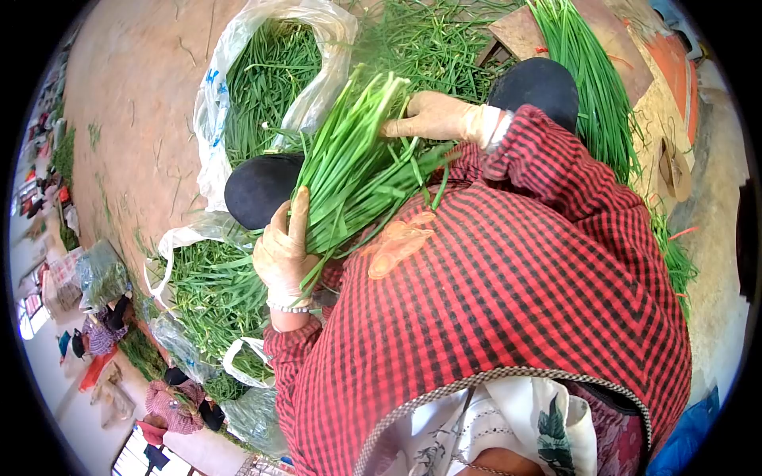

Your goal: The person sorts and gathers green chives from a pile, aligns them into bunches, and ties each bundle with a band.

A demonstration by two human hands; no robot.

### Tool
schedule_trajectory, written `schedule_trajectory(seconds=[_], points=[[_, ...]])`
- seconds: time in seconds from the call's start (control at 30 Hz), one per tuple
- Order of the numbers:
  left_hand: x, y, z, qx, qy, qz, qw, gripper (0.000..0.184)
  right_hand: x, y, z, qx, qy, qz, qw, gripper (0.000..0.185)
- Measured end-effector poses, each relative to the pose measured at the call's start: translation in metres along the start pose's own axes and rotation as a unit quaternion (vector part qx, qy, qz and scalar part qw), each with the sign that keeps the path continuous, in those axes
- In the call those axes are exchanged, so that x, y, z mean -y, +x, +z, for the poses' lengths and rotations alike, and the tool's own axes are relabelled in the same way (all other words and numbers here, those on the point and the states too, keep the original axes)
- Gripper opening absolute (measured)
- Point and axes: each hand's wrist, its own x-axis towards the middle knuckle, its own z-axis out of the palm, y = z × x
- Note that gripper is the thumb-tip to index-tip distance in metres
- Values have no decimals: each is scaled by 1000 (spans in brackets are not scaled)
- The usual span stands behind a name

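Observation:
A loose bunch of long green garlic chives (349,170) lies aslant over my lap, pale cut ends towards the top. My left hand (282,242), in a thin pale glove with a beaded bracelet at the wrist, grips the leafy lower part from the left. Near the pale ends, my right hand (436,117), also gloved, closes its fingers on the stems; some fingertips are hidden behind the leaves. Several blades stick out sideways below my right hand. My dark knees, left (262,190) and right (540,87), flank the bunch.
A clear plastic bag (213,135) of greens stands ahead, with another white-handled bag (171,238) at left. Loose chives (444,47) cover the floor beyond. A neat chive bundle (583,79) lies on a board at right. Other people (175,401) sit at far left among bags.

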Motion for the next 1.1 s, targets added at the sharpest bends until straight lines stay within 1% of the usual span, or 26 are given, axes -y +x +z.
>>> schedule_trajectory(seconds=[0.03,0.1,0.13,0.2,0.23,0.3,0.33,0.37,0.43,0.47,0.57,0.6,0.63,0.7,0.73,0.77,0.8,0.83,0.87,0.9,0.93,0.97,1.0,1.03,1.07,1.1], points=[[1,0,1,-6,2,6,1000,89,-3,6,5,3,16,6,1000,84],[-2,-1,2,12,5,-4,1000,88,-15,20,31,-72,186,-108,974,69],[-2,-3,2,31,8,-14,999,88,-18,26,39,-70,187,-109,974,69],[-3,-6,7,15,0,-18,1000,86,-8,27,49,-98,352,-97,926,50],[-3,-6,8,-3,-10,-21,1000,85,-7,25,49,-99,353,-97,926,50],[-3,-4,7,-9,-4,-18,1000,83,2,16,37,-95,350,-82,928,44],[-4,-3,7,-18,-27,-23,999,83,9,5,29,-106,308,-45,944,38],[-5,-3,7,-28,-50,-28,998,82,11,2,24,-106,306,-45,945,38],[-8,0,3,-21,-63,-39,997,83,11,-2,20,-144,296,20,944,40],[-9,2,2,-15,-75,-48,996,84,9,-3,20,-144,297,20,944,40],[-11,6,2,-16,-115,-60,991,86,10,-9,18,-177,371,-47,910,37],[-12,7,1,-24,-130,-63,989,87,14,-17,15,-180,394,-61,899,31],[-12,9,0,-24,-130,-63,989,87,16,-21,11,-180,393,-62,900,31],[-14,11,-3,-26,-169,-72,983,86,15,-26,6,-200,371,-145,895,23],[-16,12,-4,-18,-172,-85,981,84,12,-26,6,-265,241,-202,912,28],[-16,14,-7,-18,-172,-84,981,84,7,-25,2,-265,241,-201,912,28],[-17,15,-9,-25,-184,-76,980,84,1,-22,-5,-368,88,-279,883,27],[-18,16,-10,-32,-196,-68,978,84,-8,-20,-13,-455,-68,-345,818,27],[-15,15,-10,-26,-223,-77,972,80,-13,-23,-27,-449,35,-294,843,21],[-12,13,-9,-27,-222,-75,972,80,-32,-14,-42,-340,395,-311,794,15],[-9,11,-6,-22,-244,-96,965,76,-66,-11,-65,-259,492,-336,760,29],[-5,8,-2,-17,-264,-118,957,73,-88,-9,-79,-370,291,-291,833,25],[1,4,4,-28,-276,-110,954,70,-86,-26,-86,-373,318,-290,822,30],[4,1,7,-28,-275,-111,955,70,-83,-43,-89,-375,345,-289,811,41],[4,2,3,-31,-302,-116,946,69,-83,-48,-83,-374,346,-289,810,41],[1,5,-1,-34,-330,-120,936,69,-84,-52,-77,-448,151,-217,854,40]])
